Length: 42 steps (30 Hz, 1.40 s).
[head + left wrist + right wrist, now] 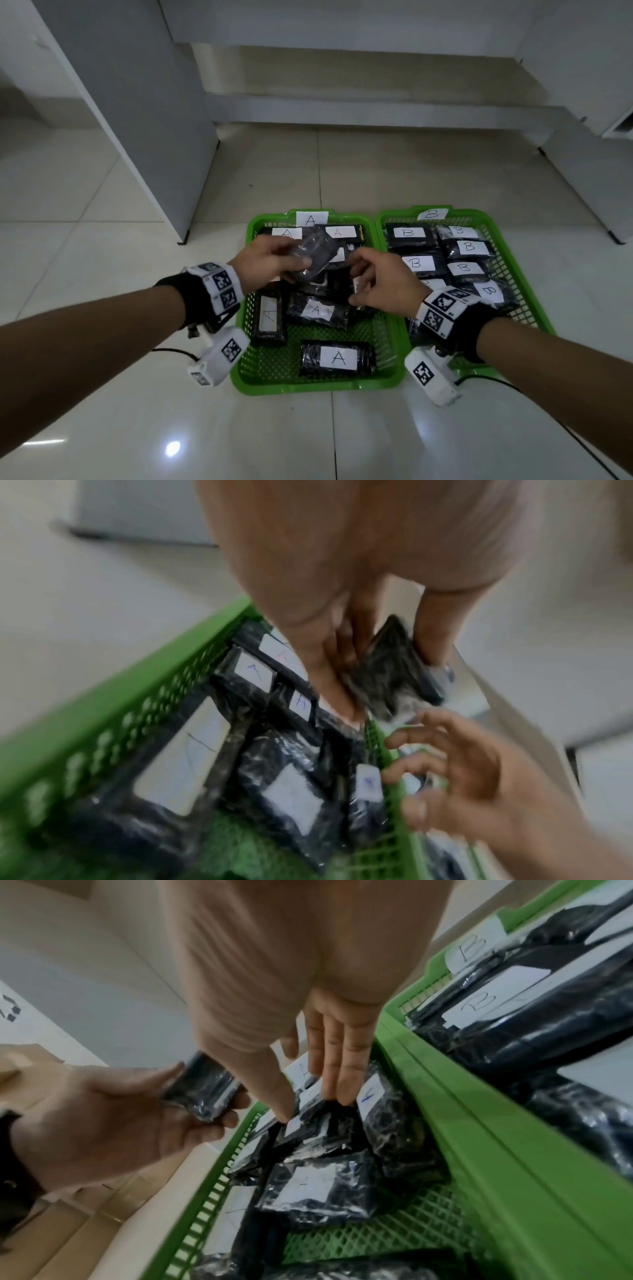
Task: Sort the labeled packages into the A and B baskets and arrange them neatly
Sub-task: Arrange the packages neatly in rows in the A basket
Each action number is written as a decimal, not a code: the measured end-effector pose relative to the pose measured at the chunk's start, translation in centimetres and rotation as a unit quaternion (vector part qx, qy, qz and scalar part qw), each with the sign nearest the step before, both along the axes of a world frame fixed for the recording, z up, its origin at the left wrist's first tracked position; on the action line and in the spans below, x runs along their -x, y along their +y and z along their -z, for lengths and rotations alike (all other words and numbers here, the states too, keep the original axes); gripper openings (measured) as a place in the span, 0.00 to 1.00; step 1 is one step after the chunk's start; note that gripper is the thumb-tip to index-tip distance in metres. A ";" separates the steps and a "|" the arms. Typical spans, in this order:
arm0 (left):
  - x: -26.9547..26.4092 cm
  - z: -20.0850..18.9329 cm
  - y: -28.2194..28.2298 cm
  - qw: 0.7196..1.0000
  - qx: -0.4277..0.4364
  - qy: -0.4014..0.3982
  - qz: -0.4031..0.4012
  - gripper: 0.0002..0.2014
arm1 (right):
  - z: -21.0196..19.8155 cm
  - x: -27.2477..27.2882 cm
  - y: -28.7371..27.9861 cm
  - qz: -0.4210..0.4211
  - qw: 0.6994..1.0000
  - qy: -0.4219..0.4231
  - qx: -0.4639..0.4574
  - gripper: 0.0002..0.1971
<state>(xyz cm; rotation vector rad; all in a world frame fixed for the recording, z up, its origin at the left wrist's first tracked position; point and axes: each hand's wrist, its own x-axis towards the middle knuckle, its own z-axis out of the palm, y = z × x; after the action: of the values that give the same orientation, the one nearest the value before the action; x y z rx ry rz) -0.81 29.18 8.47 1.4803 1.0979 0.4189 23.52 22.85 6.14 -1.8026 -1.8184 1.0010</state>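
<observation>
Packages (317, 310) are heaped in the A basket (315, 385) below the fingers; one wrapped package (313, 255) (likely light, soft, slippery) is gripped by the left hand (270, 260), best held across its sides; right hand (383, 281) fingers straight, touching the heap.

- Indoors on a glossy pale tiled floor (394, 178), a ceiling light glinting off it near the front edge.
- Grey panels on black feet (137, 113) stand left and right, with a low step (376, 109) along the back wall.
- Flattened cardboard (68, 1218) lies on the floor.
- Two green baskets (387, 378) of labelled packages sit directly on the tiles: looks like a storeroom or packing area, though it's hard to say for certain.
</observation>
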 end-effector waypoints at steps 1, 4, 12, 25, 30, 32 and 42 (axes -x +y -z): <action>-0.2 -0.3 -0.2 0.991 0.118 -0.068 -0.015 0.14 | -0.3 0.3 -0.1 -0.001 1.000 0.019 -0.016 0.38; -0.4 -0.8 -0.6 0.965 0.231 -0.122 0.007 0.20 | -1.3 1.5 -0.3 0.002 0.995 0.074 -0.060 0.46; -0.7 0.0 -1.8 0.947 0.293 -0.131 0.029 0.23 | -1.2 2.3 -0.5 0.015 0.986 0.111 -0.123 0.41; -3.3 0.8 -1.7 0.973 0.229 -0.027 -0.024 0.31 | -1.0 1.2 -0.1 -0.043 0.991 -0.008 -0.130 0.39; -3.7 2.0 -2.3 0.971 0.238 0.009 0.038 0.42 | -0.6 0.0 -0.3 -0.080 0.990 -0.046 -0.105 0.27; -4.1 2.4 -2.4 0.980 0.197 0.005 0.027 0.39 | -0.4 -0.6 -0.5 -0.073 0.995 -0.032 -0.068 0.28; -4.1 3.4 -2.3 0.967 -0.124 0.175 0.137 0.19 | -1.4 -2.3 1.0 0.096 0.980 0.157 0.074 0.29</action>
<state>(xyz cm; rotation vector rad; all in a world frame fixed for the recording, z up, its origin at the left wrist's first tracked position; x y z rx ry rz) 3.27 26.84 5.02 1.9521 1.1200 0.1008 25.85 23.81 7.57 -1.7458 -1.3862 1.2882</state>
